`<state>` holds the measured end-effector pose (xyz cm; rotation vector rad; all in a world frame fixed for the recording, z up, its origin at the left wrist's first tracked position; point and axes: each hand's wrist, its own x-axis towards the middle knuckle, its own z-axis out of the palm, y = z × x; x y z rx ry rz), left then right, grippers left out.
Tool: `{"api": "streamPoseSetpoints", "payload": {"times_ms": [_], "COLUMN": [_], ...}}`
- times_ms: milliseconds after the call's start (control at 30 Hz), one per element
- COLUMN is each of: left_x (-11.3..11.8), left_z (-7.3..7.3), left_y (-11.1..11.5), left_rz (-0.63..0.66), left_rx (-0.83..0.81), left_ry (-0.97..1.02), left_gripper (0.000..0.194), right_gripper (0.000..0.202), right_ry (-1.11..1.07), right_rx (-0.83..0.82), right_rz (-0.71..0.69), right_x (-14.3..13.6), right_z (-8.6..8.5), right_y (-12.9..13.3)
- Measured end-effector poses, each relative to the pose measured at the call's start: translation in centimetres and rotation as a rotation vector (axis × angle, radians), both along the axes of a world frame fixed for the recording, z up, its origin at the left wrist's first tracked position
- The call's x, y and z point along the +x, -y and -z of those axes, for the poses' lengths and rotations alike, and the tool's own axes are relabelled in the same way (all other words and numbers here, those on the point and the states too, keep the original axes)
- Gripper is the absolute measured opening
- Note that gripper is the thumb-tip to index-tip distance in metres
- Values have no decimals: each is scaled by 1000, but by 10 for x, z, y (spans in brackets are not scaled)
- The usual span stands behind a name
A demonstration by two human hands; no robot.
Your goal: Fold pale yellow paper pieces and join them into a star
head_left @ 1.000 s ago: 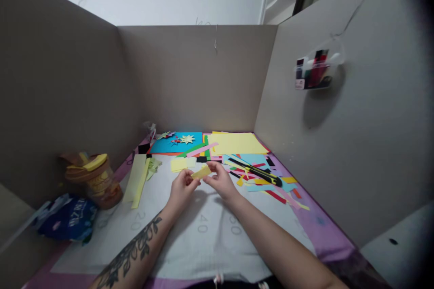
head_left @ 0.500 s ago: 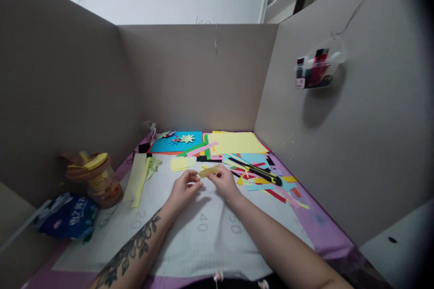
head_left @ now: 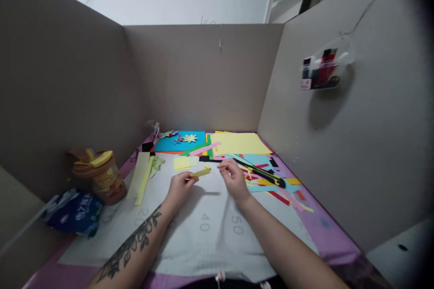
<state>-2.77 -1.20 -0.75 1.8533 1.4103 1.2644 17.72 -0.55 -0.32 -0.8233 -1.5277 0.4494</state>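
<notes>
Yellow paper strip [head_left: 201,172], L of utility knife [head_left: 262,174], was pinched at one end by L hand [head_left: 179,187]. R hand [head_left: 233,181] hung between strip and knife, fingers bent, tip contact unclear. Strip was prob. light, pliable, easily creased, best held by edges. Above knife, clear container [head_left: 346,57] held red/blk items; far L, lidded cup [head_left: 109,184] and blue packet [head_left: 75,213] had indistinct contents.

The left hand [head_left: 180,186] hides one end of the yellow strip [head_left: 201,172]. The right hand [head_left: 233,179] covers part of the scraps [head_left: 262,172]. Both forearms run off the bottom edge, the left one covering a number on the mat [head_left: 210,248]. Print on the cup [head_left: 106,179] and the pouch's [head_left: 322,72] contents are too blurred to tell.
</notes>
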Motion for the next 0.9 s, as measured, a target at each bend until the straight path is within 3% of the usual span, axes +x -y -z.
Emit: {"api": "streamPoseSetpoints", "payload": {"times_ms": [100, 233, 333, 467, 667, 800, 900], "left_x": [-1, -1, 0, 3, 5, -1, -7], "left_z": [5, 7, 4, 1, 6, 9, 13], "left_y": [-1, 0, 1, 2, 0, -3, -4], "left_rz": [16, 32, 106, 264, 151, 67, 21], "left_rx": [69, 88, 1, -204, -326, -255, -177], "left_ry": [-56, -81, 20, 217, 205, 113, -5], "left_gripper": [13, 12, 10, 38, 25, 18, 15], "right_gripper": [12, 12, 13, 19, 19, 14, 18], "right_ry": [148, 266, 370, 508, 811, 1004, 1088], "right_rx": [80, 103, 127, 188, 318, 407, 336], "right_rz": [-92, -72, -25, -48, 55, 33, -33], "right_x": [-11, -20, -19, -14, -17, -29, -32], "right_z": [2, 11, 16, 18, 22, 27, 31], "right_y": [8, 9, 5, -1, 2, 10, 10]}}
